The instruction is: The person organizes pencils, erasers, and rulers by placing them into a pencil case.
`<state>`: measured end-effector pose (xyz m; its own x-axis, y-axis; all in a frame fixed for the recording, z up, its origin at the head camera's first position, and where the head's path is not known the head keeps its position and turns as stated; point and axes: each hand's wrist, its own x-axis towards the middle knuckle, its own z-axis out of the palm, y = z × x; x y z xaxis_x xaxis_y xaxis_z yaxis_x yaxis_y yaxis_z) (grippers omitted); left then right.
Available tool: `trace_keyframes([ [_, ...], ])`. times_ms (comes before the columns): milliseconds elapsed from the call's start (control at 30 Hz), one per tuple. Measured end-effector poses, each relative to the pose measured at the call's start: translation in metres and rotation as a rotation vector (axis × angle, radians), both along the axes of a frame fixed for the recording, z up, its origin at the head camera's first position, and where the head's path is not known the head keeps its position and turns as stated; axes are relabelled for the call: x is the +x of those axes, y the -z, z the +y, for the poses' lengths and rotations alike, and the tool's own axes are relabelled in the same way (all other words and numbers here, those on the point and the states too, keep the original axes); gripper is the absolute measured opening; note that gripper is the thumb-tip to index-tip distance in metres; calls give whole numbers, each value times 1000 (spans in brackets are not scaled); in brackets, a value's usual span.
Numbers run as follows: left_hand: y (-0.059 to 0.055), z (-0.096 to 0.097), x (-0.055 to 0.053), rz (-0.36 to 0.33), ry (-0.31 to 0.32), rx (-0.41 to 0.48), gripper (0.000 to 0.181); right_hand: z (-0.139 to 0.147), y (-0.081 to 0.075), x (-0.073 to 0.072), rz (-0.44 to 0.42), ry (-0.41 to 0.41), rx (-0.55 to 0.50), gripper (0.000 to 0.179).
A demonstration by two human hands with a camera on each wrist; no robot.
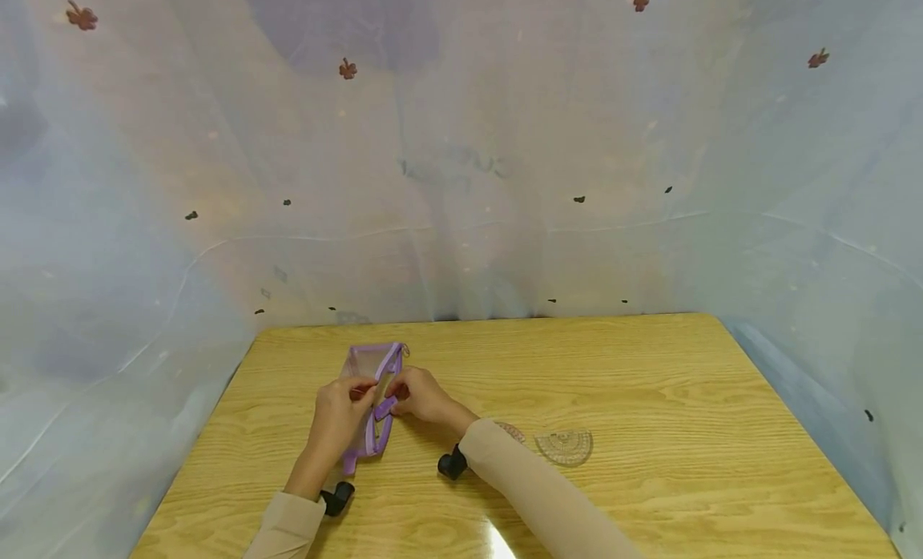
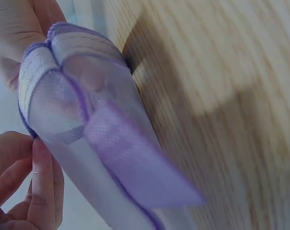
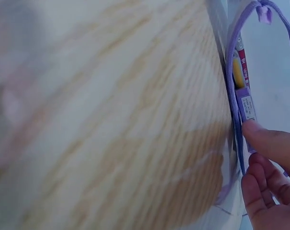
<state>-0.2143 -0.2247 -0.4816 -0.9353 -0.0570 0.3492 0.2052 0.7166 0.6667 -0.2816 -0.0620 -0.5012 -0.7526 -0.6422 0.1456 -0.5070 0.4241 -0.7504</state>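
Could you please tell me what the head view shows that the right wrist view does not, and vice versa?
Only the head view shows the clear semicircular protractor and the clover-shaped motif on the backdrop.

Only the right wrist view makes out the red pencil-like item and the white label on the purple block.

Both show the purple-trimmed zip pouch and the right hand pinching the purple block.

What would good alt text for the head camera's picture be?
A person's left fingers hold an open, purple-trimmed see-through pouch while their right fingers pinch a small purple item at its opening. A clear protractor lies to the right on the wooden table.
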Motion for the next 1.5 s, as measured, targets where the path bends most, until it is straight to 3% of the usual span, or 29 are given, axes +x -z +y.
trace_keyframes([
  [967, -3, 1, 1, 6, 4, 22, 11, -6, 3, -3, 59, -7, -16, 23],
  [1500, -1, -1, 0, -24, -12, 22, 11, 4, -4, -5, -9, 27, -44, 22],
])
